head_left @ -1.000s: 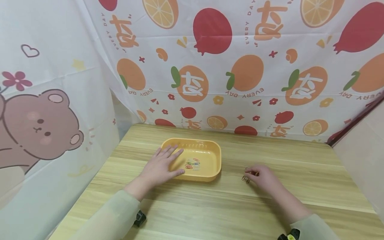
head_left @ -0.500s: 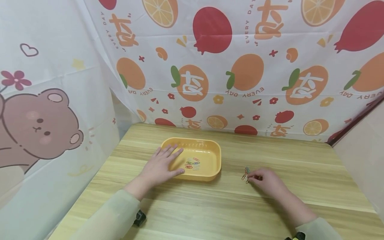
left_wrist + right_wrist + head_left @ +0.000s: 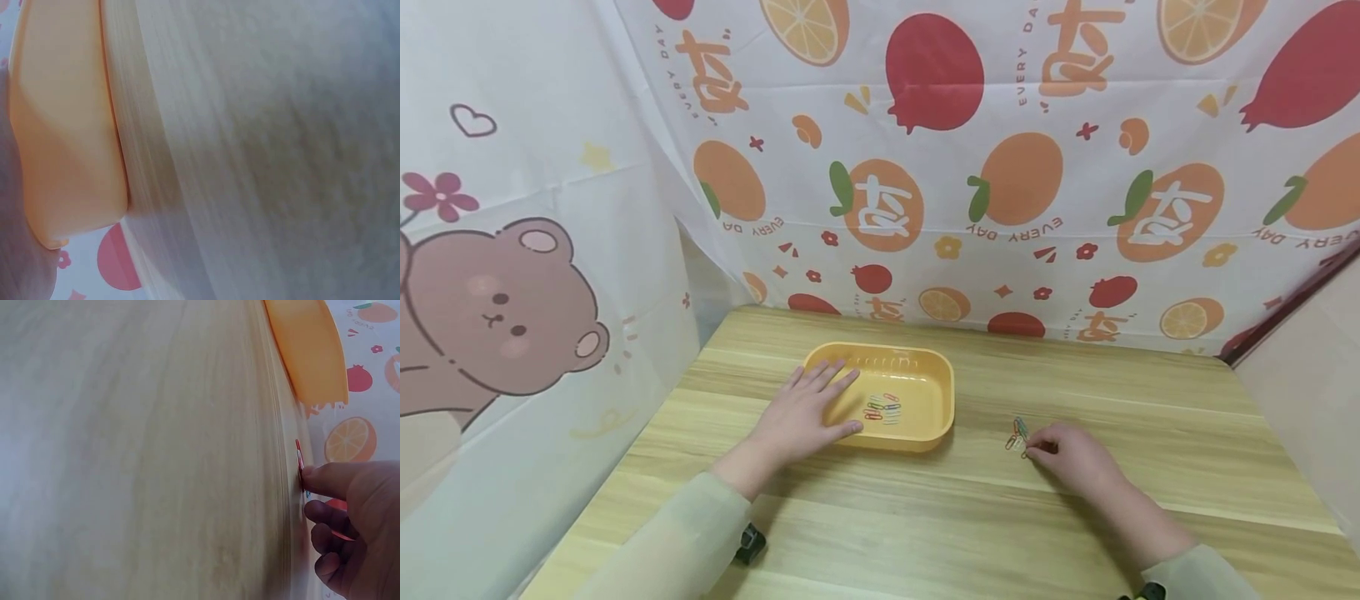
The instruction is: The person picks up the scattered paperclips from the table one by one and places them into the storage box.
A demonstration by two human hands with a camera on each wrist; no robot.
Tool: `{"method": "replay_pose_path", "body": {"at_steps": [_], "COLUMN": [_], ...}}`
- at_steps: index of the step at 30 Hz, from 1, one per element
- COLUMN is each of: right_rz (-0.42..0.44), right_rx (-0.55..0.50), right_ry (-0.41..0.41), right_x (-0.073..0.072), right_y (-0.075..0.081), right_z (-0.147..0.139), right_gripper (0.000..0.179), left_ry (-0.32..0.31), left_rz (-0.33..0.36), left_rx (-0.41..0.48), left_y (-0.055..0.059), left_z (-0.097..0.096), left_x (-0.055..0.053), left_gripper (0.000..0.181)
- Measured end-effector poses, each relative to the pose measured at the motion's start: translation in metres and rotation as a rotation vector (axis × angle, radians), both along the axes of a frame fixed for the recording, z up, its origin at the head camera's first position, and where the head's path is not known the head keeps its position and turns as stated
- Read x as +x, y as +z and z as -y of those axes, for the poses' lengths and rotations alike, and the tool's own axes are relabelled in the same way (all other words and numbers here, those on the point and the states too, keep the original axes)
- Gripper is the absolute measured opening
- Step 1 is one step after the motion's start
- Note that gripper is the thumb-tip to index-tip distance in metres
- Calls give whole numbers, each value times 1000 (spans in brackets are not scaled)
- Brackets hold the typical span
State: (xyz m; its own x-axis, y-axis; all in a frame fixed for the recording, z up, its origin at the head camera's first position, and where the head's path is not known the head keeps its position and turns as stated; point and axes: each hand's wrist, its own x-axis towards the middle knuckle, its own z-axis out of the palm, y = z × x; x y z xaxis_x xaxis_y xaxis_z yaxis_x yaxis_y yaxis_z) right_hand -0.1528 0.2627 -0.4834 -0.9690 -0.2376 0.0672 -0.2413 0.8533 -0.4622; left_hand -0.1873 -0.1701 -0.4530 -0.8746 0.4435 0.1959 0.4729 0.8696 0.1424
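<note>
My left hand (image 3: 805, 414) lies with spread fingers over the left side of a yellow plastic tray (image 3: 946, 417), the thumb along its near rim. Several coloured paper clips (image 3: 882, 409) lie on the tray's floor. To the right of the tray, a small cluster of loose paper clips (image 3: 1017, 433), red, green and pale, lies on the wooden table. The curled right hand (image 3: 1075, 454) pinches a paper clip at the near right edge of that cluster. In the right wrist view, its thumb presses at a red clip (image 3: 299, 450) close to the tabletop; the index fingertip is hidden.
The wooden table (image 3: 880, 525) meets a fruit-print curtain (image 3: 947, 208) at its back edge. A white cloth with a bear print (image 3: 505, 308) hangs along the left side. A pale panel (image 3: 1307, 375) stands at the right.
My right hand has moved slightly right and towards me, from over the clip cluster to its edge, leaving more of the clips visible. The left hand has stayed on the tray.
</note>
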Motion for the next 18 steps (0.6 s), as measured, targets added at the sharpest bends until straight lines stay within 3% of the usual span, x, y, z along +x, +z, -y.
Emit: {"method": "replay_pose_path", "body": {"at_steps": [10,18], "right_rz": [18,-18], "right_rx": [19,46], "right_ry": [1,93], "right_x": [-1,-2], "right_y": [3,6], "right_z": [-1,-5], "right_gripper": [6,8], "left_ry": [7,6], "left_rz": [14,11], "left_rx": [5,8], "left_y": [0,-1], "left_z": [0,1], "left_x": [0,0], "left_gripper": [83,84]}}
